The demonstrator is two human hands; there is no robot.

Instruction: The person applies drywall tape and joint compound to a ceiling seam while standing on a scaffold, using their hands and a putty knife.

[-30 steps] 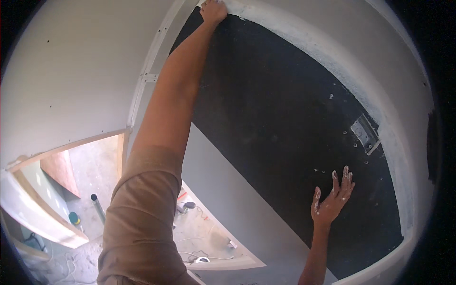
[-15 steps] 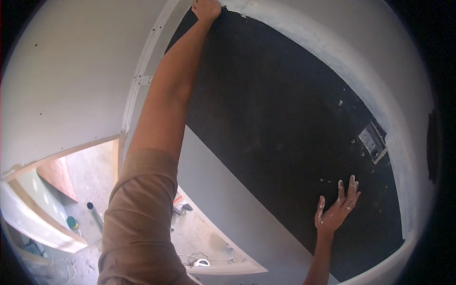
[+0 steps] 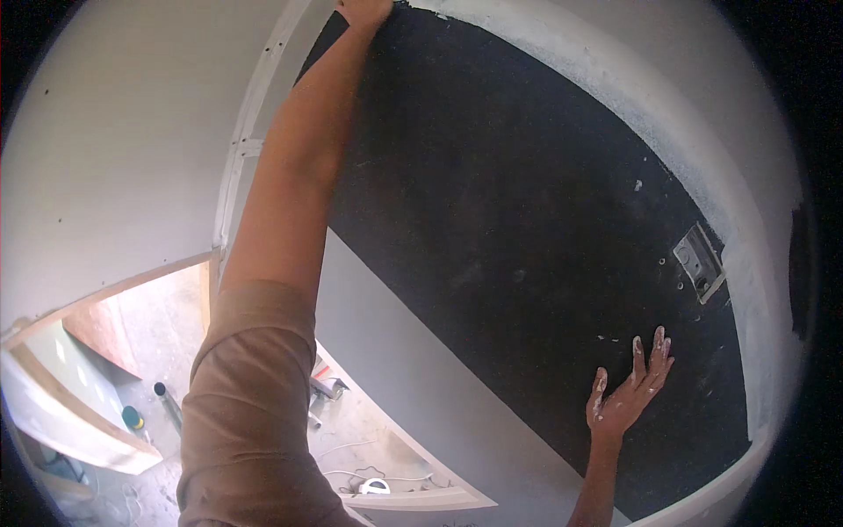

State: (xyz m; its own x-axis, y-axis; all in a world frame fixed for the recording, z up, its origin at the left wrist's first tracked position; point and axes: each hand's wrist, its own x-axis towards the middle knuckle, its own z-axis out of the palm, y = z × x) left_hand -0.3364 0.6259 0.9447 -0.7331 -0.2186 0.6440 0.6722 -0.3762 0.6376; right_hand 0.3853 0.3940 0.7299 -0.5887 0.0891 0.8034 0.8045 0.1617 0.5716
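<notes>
A large black wall surface (image 3: 492, 202) slants across the middle, with a ragged white edge along its upper right. My left arm, in a brown sleeve, stretches up to the top of the view. There my left hand (image 3: 364, 10) is closed beside the black surface's top corner. The frame cuts it off, so anything within its fingers is hidden. Lower right, my right hand (image 3: 625, 395) lies open against the black surface, fingers spread and smeared with white. Above it sits a recessed electrical box (image 3: 700, 263) in the wall.
A pale wall board (image 3: 114, 149) with screw heads fills the left. Below it is a wood-framed opening (image 3: 114, 285). On the floor are a dark-ended tube (image 3: 167, 404), a green roll-shaped item (image 3: 132, 417), a power tool (image 3: 330, 386) and a white rounded object (image 3: 375, 487) near cords.
The view has shifted slightly, so my left arm sits a little farther left and higher, and the electrical box farther right. My right hand stays spread on the black surface.
</notes>
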